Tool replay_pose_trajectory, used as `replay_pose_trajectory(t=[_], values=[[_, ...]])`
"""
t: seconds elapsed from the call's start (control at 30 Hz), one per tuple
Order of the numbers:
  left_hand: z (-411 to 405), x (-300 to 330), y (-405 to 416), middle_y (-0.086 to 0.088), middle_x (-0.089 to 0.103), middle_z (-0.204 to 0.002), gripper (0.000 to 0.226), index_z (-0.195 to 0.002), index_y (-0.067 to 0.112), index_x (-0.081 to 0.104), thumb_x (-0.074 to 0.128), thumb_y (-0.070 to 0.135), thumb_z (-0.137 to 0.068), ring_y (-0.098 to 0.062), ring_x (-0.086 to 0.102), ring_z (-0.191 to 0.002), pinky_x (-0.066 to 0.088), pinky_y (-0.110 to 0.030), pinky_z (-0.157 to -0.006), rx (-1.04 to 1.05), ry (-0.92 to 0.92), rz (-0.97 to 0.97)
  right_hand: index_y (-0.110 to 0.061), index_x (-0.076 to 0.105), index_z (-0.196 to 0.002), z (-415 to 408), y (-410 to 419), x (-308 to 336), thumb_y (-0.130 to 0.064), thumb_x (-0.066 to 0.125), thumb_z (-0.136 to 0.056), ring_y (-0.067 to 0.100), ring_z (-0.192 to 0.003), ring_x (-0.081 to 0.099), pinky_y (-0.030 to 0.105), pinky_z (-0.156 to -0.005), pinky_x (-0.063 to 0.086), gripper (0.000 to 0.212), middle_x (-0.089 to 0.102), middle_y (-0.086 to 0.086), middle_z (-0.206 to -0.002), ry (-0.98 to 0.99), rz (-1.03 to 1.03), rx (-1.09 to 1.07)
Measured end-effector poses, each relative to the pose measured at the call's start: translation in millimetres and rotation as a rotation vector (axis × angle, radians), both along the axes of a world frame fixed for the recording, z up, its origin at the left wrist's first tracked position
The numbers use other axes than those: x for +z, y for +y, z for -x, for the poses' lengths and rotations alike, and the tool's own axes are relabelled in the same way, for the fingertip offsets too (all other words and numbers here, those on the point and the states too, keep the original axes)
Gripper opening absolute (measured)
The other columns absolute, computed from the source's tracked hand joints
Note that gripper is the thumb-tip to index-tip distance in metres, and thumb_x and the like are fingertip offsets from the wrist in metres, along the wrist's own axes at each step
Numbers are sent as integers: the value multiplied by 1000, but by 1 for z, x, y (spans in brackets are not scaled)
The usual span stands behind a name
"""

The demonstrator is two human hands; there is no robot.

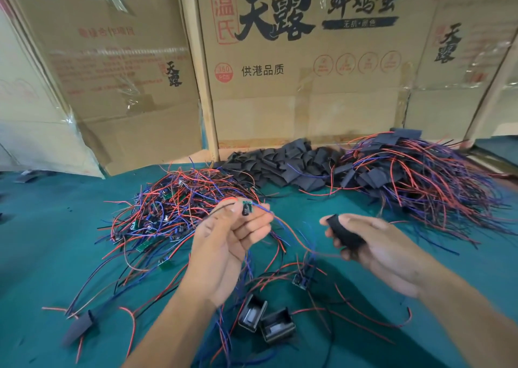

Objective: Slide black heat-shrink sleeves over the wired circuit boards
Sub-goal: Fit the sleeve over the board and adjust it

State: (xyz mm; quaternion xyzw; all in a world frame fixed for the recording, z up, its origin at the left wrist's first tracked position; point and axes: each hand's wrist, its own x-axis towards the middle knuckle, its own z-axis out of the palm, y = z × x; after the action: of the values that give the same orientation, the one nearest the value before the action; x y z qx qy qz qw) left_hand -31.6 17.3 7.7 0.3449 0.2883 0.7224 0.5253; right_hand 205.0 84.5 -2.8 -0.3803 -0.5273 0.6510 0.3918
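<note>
Two grips hold parts apart: left hand pinches circuit board, right hand clasps black sleeve.

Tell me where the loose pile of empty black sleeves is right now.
In the head view, the pile of empty black sleeves lies at the back of the green table, against the cardboard boxes, between the two wire heaps.

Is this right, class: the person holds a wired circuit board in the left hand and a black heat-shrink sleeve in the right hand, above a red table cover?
One detail is wrong: the table cover is teal green, not red, as the head view shows. The rest stands: the left hand holds the wired circuit board and the right hand holds the black heat-shrink sleeve.
</note>
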Motion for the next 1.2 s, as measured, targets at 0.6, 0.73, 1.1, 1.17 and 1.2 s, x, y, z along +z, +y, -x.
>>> replay_pose_trajectory(t=[0.6, 0.73, 1.1, 1.17, 1.2], values=[[15, -3, 9, -17, 74, -93, 18, -79, 20, 71, 57, 20, -91, -38, 72, -97, 59, -35, -77, 159, 11, -69, -14, 67, -114, -3, -32, 21, -31, 65, -85, 2, -90, 55, 4, -82, 35, 34, 65, -8, -100, -711, -1224, -235], [13, -1, 7, -20, 73, -95, 13, -84, 16, 63, 54, 21, -92, -43, 71, -97, 59, -38, -76, 122, 36, -78, -30, 65, -115, -2, -31, 19, -35, 66, -88, 0, -85, 60, 13, -80, 44, 28, 67, -16, -91, -606, -984, -246], [-16, 8, -12, -16, 73, -87, 11, -92, 25, 69, 58, 25, -93, -29, 72, -82, 56, -32, -74, -21, 429, -236, -12, 69, -93, 22, -44, 14, -34, 59, -93, -6, -60, 44, 5, -58, 34, 24, 53, -20, -66, -305, -544, 318], [-17, 8, -13, -16, 71, -83, 10, -90, 24, 69, 59, 25, -91, -30, 71, -83, 54, -31, -74, -16, 432, -211, -12, 69, -86, 24, -47, 11, -24, 64, -92, -6, -57, 45, 5, -56, 35, 14, 57, -17, -66, -223, -459, 387], [-16, 8, -14, -17, 70, -81, 9, -89, 23, 69, 60, 24, -91, -31, 71, -82, 54, -31, -72, -14, 418, -193, -14, 69, -84, 25, -47, 11, -19, 65, -92, -5, -54, 46, 5, -53, 36, 10, 58, -15, -65, -177, -422, 389]])
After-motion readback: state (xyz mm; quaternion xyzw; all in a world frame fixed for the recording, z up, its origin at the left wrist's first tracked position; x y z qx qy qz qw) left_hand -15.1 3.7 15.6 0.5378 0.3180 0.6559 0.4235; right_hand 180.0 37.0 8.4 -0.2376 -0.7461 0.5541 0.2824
